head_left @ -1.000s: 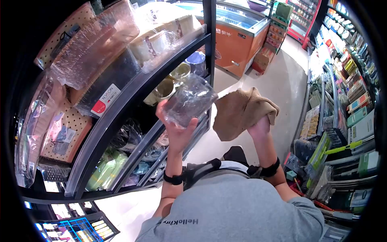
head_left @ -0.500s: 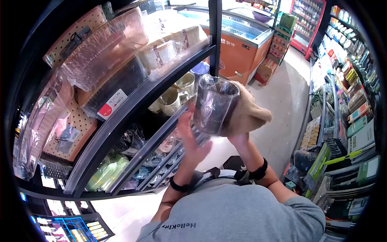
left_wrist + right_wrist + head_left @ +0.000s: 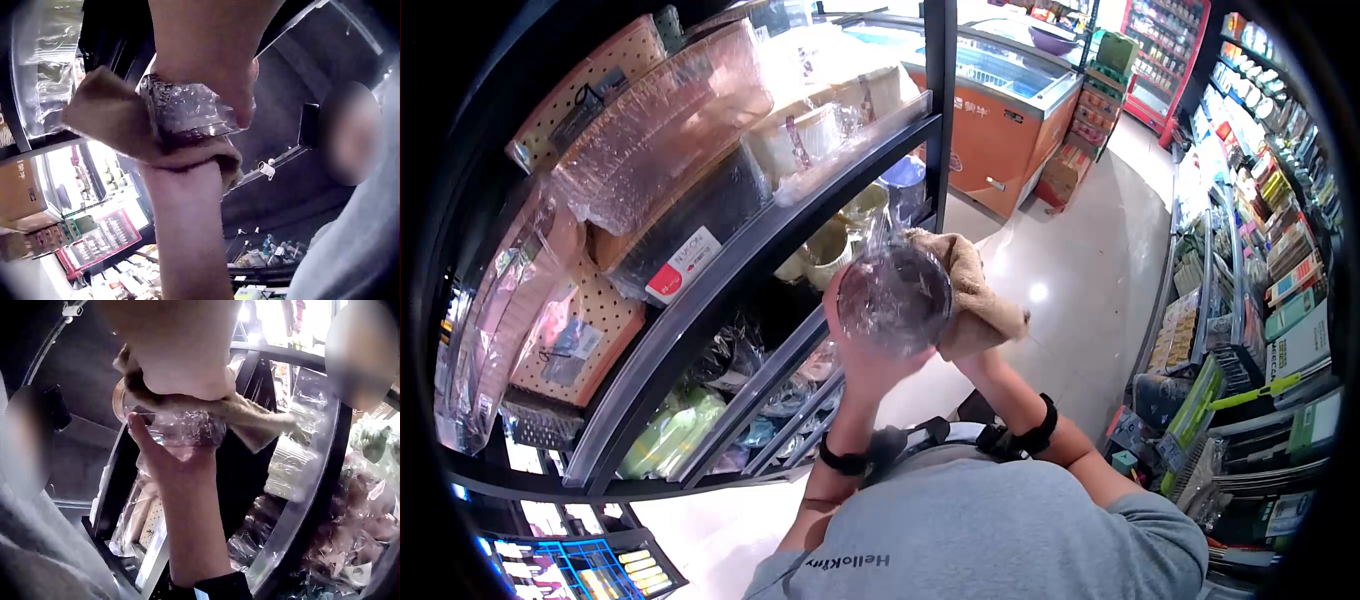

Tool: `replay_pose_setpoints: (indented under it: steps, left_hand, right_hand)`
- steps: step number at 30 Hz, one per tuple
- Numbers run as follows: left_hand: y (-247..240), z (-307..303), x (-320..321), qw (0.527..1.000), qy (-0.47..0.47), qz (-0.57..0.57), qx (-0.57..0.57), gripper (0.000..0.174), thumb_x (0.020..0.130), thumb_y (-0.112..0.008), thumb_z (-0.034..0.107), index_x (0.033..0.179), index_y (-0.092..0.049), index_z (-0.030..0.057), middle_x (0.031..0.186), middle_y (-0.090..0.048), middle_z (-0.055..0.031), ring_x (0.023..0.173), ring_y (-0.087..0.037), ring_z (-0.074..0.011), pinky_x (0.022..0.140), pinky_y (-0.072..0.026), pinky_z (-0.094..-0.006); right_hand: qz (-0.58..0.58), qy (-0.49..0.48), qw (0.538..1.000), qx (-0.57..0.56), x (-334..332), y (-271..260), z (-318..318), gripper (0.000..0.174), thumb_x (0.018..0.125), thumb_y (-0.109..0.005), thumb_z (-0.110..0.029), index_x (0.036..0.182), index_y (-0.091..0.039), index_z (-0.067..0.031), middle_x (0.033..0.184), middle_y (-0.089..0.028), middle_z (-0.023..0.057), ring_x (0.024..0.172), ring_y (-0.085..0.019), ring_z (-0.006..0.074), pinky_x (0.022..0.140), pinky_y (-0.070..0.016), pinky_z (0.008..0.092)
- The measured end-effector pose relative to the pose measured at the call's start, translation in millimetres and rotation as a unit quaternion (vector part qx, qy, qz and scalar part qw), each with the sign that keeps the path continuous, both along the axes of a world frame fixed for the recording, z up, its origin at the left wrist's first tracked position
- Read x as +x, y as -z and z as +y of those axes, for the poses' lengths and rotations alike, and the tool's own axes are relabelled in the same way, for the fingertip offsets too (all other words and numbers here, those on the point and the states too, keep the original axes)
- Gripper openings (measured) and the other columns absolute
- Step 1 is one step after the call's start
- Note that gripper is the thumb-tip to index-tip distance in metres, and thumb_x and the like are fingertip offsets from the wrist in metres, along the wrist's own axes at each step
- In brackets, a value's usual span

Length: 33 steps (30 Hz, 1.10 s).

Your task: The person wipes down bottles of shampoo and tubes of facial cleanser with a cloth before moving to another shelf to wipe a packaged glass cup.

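Note:
A dark see-through cup [image 3: 895, 300] in crinkled clear plastic is held up in front of the body, its round end facing the head camera. My left hand [image 3: 870, 365] grips it from the left and below; in the right wrist view the thumb of that left hand [image 3: 172, 462] lies along the cup's side. A brown cloth [image 3: 977, 310] covers most of my right hand [image 3: 975, 362] and lies against the cup's right side. In the left wrist view the cloth [image 3: 119, 112] wraps over the right hand, hiding its fingers, and borders the plastic-wrapped cup [image 3: 187, 109].
Close on the left, a black shelf rack [image 3: 730, 260] holds plastic-wrapped baskets [image 3: 665, 130] above and several wrapped cups [image 3: 830, 245] below. An orange chest freezer [image 3: 990, 140] stands ahead beyond the floor [image 3: 1080, 260]. Shelves of packaged goods [image 3: 1290, 270] line the right.
The left hand had come off the cup half a second ago and now grips it again. The cup has moved slightly left and turned end-on, and the cloth has moved left with it.

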State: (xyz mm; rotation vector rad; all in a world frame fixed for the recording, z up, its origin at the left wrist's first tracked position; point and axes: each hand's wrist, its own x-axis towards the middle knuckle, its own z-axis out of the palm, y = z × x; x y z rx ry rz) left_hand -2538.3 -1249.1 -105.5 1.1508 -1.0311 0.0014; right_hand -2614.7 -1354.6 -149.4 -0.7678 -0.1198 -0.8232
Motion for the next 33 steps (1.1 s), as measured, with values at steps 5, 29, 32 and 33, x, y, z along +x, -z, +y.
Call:
replay_pose_setpoints:
  steps: [5, 29, 32, 33]
  left_hand:
    - [5, 12, -8, 0.995, 0.080, 0.034, -0.053, 0.116, 0.044, -0.086, 0.034, 0.131, -0.015, 0.0055, 0.127, -0.031, -0.0130, 0.113, -0.040, -0.0263, 0.093, -0.0374, -0.0398]
    - [-52, -5, 23, 0.975, -0.021, -0.045, 0.219, 0.090, 0.065, -0.071, 0.035, 0.133, -0.023, 0.0008, 0.127, -0.034, -0.0171, 0.114, -0.040, -0.0224, 0.089, -0.0391, -0.0353]
    - [-68, -10, 19, 0.981, 0.025, 0.037, 0.186, 0.085, 0.064, -0.071, 0.021, 0.129, -0.021, -0.0025, 0.121, -0.033, -0.0169, 0.112, -0.037, -0.0231, 0.095, -0.0321, -0.0354]
    - [-72, -10, 23, 0.974, 0.108, 0.092, 0.179, 0.086, 0.065, -0.070, 0.018, 0.131, -0.018, -0.0001, 0.122, -0.032, -0.0153, 0.112, -0.037, -0.0224, 0.095, -0.0314, -0.0355]
  right_hand:
    - [0.014, -0.059, 0.998, 0.017, -7, 4, -2, 0.045, 0.088, -0.051, -0.025, 0.126, -0.032, -0.0067, 0.119, -0.043, 0.0060, 0.107, -0.044, 0.0142, 0.095, -0.0366, 0.0312]
    - [0.211, -0.056, 0.963, 0.160, 15, -50, -34, 0.045, 0.091, -0.039, -0.040, 0.126, -0.036, -0.0105, 0.120, -0.046, 0.0045, 0.107, -0.048, 0.0160, 0.091, -0.0402, 0.0308]
    - [0.034, 0.101, 0.992, -0.065, 9, -53, -35, 0.051, 0.089, -0.050, -0.025, 0.131, -0.028, -0.0056, 0.126, -0.038, 0.0041, 0.112, -0.041, 0.0146, 0.097, -0.0343, 0.0283]
    - [0.121, 0.164, 0.962, -0.181, 2, -67, -37, 0.054, 0.088, -0.051, -0.017, 0.133, -0.025, -0.0040, 0.129, -0.035, 0.0058, 0.115, -0.037, 0.0151, 0.099, -0.0317, 0.0282]
